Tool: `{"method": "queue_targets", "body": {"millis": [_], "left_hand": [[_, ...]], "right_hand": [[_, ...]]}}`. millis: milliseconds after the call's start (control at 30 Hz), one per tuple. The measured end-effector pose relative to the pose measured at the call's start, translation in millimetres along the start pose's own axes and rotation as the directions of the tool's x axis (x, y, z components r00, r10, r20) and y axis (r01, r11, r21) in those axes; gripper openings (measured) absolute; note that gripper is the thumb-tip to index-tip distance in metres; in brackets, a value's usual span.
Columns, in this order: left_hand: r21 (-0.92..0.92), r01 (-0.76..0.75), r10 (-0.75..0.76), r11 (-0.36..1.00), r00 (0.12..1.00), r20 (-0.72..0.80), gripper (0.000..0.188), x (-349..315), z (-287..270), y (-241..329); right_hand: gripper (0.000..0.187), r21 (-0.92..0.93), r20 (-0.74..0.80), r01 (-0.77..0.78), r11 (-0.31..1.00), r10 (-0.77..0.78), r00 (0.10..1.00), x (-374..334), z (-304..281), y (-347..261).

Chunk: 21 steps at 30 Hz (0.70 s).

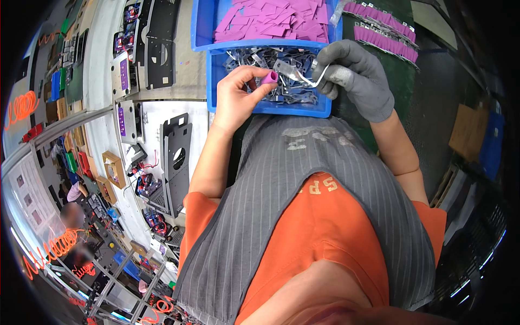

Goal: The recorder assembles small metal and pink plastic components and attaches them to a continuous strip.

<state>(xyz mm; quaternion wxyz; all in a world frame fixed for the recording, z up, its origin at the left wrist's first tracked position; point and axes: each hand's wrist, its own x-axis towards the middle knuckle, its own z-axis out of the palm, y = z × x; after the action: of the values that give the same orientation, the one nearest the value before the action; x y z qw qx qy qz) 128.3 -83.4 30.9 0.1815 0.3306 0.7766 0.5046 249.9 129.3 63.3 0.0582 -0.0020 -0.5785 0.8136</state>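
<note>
My bare left hand point(234, 97) pinches a short purple sleeve point(270, 77) between thumb and fingers, its open round end facing right. My right hand point(362, 81), in a grey glove, grips a bent silvery metal strip point(287, 69) by its narrow end. The strip's wider flat end points left toward the sleeve, with a small gap between the two. Both hands are over a blue bin point(303, 112) full of loose metal strips point(295, 98). Behind it, another blue bin point(201, 27) holds a heap of flat purple sleeves point(271, 19).
Two rows of metal strips with purple sleeves point(385, 44) lie on the green surface at right. To the left stand black metal panels point(176, 157) and wired assemblies point(149, 187) on a white bench. A cardboard box point(468, 130) is at far right; people work at far left.
</note>
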Motion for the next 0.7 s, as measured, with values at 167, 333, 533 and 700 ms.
{"method": "queue_targets", "body": {"millis": [167, 333, 533, 700], "left_hand": [[0.063, -0.052, 0.046, 0.997, 0.994, 0.100, 0.023, 5.9, -0.5, 8.4], [0.019, -0.130, 0.113, 0.991, 0.917, 0.383, 0.023, 10.6, -2.3, 17.0], [0.145, -0.419, 0.317, 0.896, 0.835, 0.450, 0.023, 20.5, 11.4, 13.6], [0.210, -0.114, 0.098, 0.971, 0.992, 0.085, 0.020, 10.8, 9.2, 6.6]], "right_hand": [[0.023, -0.104, 0.100, -0.143, 0.984, 0.153, 0.983, -1.6, -2.7, -12.0], [0.027, -0.157, 0.192, -0.251, 0.955, 0.279, 0.941, 2.3, -13.4, -8.4], [0.027, -0.450, 0.161, -0.121, 0.885, 0.214, 0.963, 0.8, -23.2, 22.9], [0.023, -0.251, 0.002, -0.184, 0.950, 0.191, 0.982, -32.2, -70.8, 10.9]]}}
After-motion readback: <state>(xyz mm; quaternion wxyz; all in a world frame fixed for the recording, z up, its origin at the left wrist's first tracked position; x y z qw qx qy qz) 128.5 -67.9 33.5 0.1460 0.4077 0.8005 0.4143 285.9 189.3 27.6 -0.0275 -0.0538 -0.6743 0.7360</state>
